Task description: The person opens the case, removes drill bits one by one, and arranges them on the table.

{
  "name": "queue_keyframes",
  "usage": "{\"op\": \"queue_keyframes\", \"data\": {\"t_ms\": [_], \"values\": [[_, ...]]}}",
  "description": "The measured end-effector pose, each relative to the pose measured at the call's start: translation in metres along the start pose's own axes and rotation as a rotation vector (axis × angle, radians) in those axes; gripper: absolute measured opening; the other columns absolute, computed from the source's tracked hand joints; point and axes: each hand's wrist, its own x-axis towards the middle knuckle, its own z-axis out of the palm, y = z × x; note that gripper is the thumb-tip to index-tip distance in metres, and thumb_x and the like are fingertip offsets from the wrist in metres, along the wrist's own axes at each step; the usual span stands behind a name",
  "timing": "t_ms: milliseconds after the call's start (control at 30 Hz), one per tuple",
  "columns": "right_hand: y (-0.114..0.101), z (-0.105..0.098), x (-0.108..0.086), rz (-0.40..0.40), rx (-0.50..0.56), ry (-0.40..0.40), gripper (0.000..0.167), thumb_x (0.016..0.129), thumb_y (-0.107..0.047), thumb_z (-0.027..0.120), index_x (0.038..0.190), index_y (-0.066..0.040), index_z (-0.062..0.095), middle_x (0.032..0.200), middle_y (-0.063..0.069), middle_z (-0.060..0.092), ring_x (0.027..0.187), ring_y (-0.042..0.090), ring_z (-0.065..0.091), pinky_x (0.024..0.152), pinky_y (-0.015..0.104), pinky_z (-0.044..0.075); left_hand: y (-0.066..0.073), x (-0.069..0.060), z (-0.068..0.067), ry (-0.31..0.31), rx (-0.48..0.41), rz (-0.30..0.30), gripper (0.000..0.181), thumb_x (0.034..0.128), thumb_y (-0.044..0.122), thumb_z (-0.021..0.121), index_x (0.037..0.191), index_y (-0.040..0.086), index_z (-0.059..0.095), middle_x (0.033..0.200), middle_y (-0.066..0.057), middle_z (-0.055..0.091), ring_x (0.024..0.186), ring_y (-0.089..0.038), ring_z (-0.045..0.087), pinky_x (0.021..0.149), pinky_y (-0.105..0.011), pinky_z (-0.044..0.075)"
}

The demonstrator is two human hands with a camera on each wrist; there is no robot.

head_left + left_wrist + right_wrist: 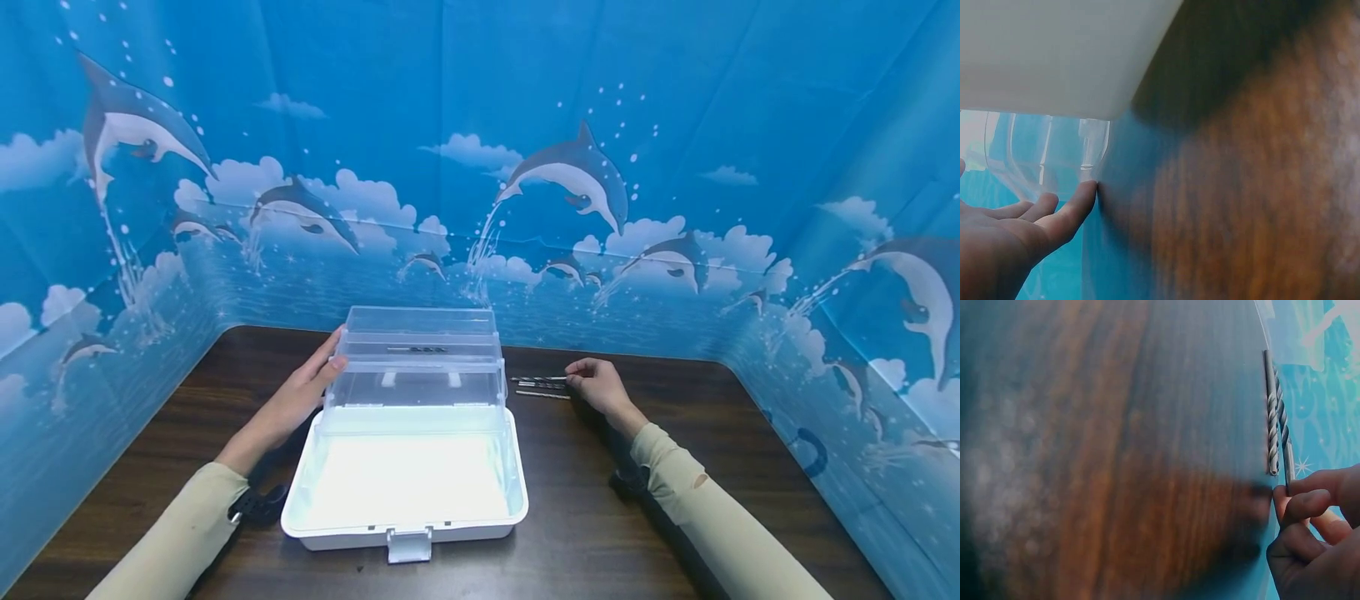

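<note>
A white toolbox point(405, 533) with a clear raised lid point(420, 321) and clear trays stands open on the table. My left hand point(306, 387) rests against the left side of the lid and trays, its fingers fairly straight; the left wrist view has the hand point(1029, 234) beside the clear plastic. To the right of the box, my right hand point(600, 385) pinches the end of a twist drill bit point(1282, 415) between thumb and fingers. Another drill bit point(1272, 425) lies alongside it, and a thinner bit point(543, 395) lies nearer on the table.
A drill bit point(420, 349) shows through the clear plastic of the upper tray. The dark wooden table point(585, 517) reaches back to a blue dolphin-print curtain point(420, 208), which surrounds it on the back and sides. The box's front latch point(409, 547) hangs down.
</note>
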Motion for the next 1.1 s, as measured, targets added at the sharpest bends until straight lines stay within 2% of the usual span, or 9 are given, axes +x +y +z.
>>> {"op": "queue_keyframes", "data": {"t_ms": [200,400,567,767,1000,1100], "values": [[-0.001,0.0,0.0,-0.096,-0.225,0.005,0.009,0.096,-0.001,0.068,0.101,-0.003,0.075,0.106,0.013,0.07,0.09,0.028,0.057,0.076,0.042,0.047,0.001,0.0,0.0,0.003,0.0,0.003,0.064,0.111,0.043,0.037,0.163,0.041,0.0,0.17,-0.012,0.0,0.144,-0.056,0.02,0.096,-0.078,0.033],[-0.002,0.003,-0.001,-0.163,-0.32,-0.007,0.01,0.093,0.002,0.069,0.097,-0.003,0.076,0.097,0.01,0.072,0.088,0.027,0.06,0.079,0.044,0.051,0.005,-0.001,0.0,0.003,-0.005,0.003,0.065,0.1109,0.043,0.038,0.163,0.041,0.0,0.17,-0.012,0.0,0.144,-0.057,0.021,0.096,-0.078,0.033],[-0.002,0.004,-0.001,-0.163,-0.322,-0.005,0.01,0.092,0.003,0.069,0.096,-0.003,0.076,0.097,0.01,0.072,0.084,0.026,0.06,0.074,0.042,0.051,0.001,-0.001,0.0,0.001,-0.01,0.0,0.066,0.1108,0.043,0.038,0.164,0.04,0.0,0.17,-0.011,-0.001,0.144,-0.056,0.021,0.096,-0.078,0.033],[-0.01,0.003,-0.004,-0.194,-0.308,0.003,0.011,0.094,-0.003,0.069,0.103,-0.002,0.075,0.102,0.01,0.072,0.088,0.026,0.061,0.077,0.043,0.05,-0.004,-0.002,0.002,0.004,-0.005,0.002,0.066,0.1107,0.045,0.038,0.163,0.04,-0.002,0.17,-0.009,-0.001,0.145,-0.055,0.022,0.098,-0.077,0.034],[-0.048,0.006,-0.016,-0.291,-0.272,-0.009,0.021,0.1,-0.016,0.065,0.113,-0.001,0.074,0.109,0.01,0.071,0.101,0.028,0.064,0.083,0.048,0.053,-0.003,-0.006,0.005,0.02,0.0,0.008,0.068,0.1102,0.045,0.039,0.164,0.037,-0.002,0.17,-0.011,-0.001,0.144,-0.055,0.021,0.098,-0.077,0.034],[-0.07,0.011,-0.024,-0.326,-0.255,-0.012,0.023,0.101,-0.02,0.065,0.116,-0.004,0.074,0.112,0.008,0.07,0.1,0.026,0.065,0.082,0.047,0.055,-0.002,-0.009,0.007,0.016,-0.005,0.017,0.068,0.1105,0.045,0.038,0.164,0.035,-0.002,0.169,-0.013,-0.001,0.144,-0.056,0.02,0.097,-0.078,0.033]]}}
